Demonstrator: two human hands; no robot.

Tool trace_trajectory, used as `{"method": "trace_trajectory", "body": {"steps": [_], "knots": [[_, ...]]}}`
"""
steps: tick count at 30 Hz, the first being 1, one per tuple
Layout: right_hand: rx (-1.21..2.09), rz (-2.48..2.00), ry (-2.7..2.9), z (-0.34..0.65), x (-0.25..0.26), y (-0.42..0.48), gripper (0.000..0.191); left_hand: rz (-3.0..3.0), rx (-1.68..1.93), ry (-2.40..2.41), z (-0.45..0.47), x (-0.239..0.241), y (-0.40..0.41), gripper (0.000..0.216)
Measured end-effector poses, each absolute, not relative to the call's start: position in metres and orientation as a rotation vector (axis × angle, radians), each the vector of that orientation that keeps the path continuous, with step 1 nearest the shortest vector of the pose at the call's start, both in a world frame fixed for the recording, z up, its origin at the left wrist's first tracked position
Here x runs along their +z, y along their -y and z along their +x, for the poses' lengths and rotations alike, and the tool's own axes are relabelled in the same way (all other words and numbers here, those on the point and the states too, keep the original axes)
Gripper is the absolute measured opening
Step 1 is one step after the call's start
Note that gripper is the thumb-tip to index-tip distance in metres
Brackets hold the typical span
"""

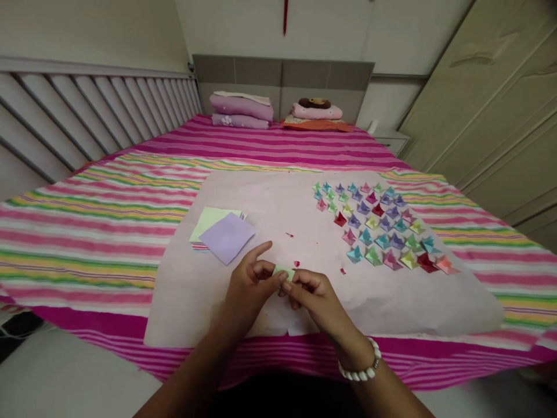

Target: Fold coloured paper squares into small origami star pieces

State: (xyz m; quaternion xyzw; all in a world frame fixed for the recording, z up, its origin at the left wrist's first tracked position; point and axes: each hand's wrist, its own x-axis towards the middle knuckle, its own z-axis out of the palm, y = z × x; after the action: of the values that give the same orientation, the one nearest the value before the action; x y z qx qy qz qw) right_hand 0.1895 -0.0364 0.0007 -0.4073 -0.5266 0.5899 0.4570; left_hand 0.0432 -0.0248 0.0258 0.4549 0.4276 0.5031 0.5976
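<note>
Between my two hands is a small folded piece of pale green paper (285, 270), held above the large pale sheet (278, 203). My left hand (255, 278) pinches its left side with thumb and fingers, the index finger stretched away. My right hand (315, 296), below a white bead bracelet, grips its right side, and the two thumbs nearly meet. Part of the paper is hidden by the fingers. To the left lies a stack of square paper, with a light green sheet (213, 217) under a tilted purple sheet (227, 238).
Many folded paper boats (385, 223) in several colours stand in rows at the right of the pale sheet. Small red scraps (296, 264) lie near my hands. Folded purple bedding (241, 110) and pink bedding (317, 111) rest by the headboard. A slatted rail (108, 116) runs along the left.
</note>
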Motion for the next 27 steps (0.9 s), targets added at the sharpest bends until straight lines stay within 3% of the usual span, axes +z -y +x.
{"method": "trace_trajectory", "body": {"steps": [1, 4, 11, 14, 17, 27], "knots": [[1.437, -1.010, 1.308, 0.189, 0.000, 0.036, 0.031, 1.058, 1.140, -0.983, 0.043, 0.026, 0.024, 0.053], [1.383, -1.020, 1.358, 0.186, -0.001, 0.038, 0.032, 1.116, 1.091, -0.996, 0.041, 0.026, 0.024, 0.019], [1.364, -1.048, 1.320, 0.175, -0.003, 0.043, 0.038, 1.136, 1.145, -1.084, 0.043, 0.014, 0.020, 0.028], [1.375, -1.064, 1.243, 0.176, -0.008, 0.042, 0.036, 1.145, 1.164, -1.100, 0.043, 0.012, 0.019, 0.017], [1.350, -1.076, 1.163, 0.180, -0.013, 0.039, 0.033, 1.177, 1.210, -1.066, 0.041, 0.013, 0.020, 0.027], [1.392, -1.028, 1.116, 0.181, -0.009, 0.038, 0.029, 1.320, 1.145, -1.073, 0.034, 0.010, 0.020, 0.017]]}}
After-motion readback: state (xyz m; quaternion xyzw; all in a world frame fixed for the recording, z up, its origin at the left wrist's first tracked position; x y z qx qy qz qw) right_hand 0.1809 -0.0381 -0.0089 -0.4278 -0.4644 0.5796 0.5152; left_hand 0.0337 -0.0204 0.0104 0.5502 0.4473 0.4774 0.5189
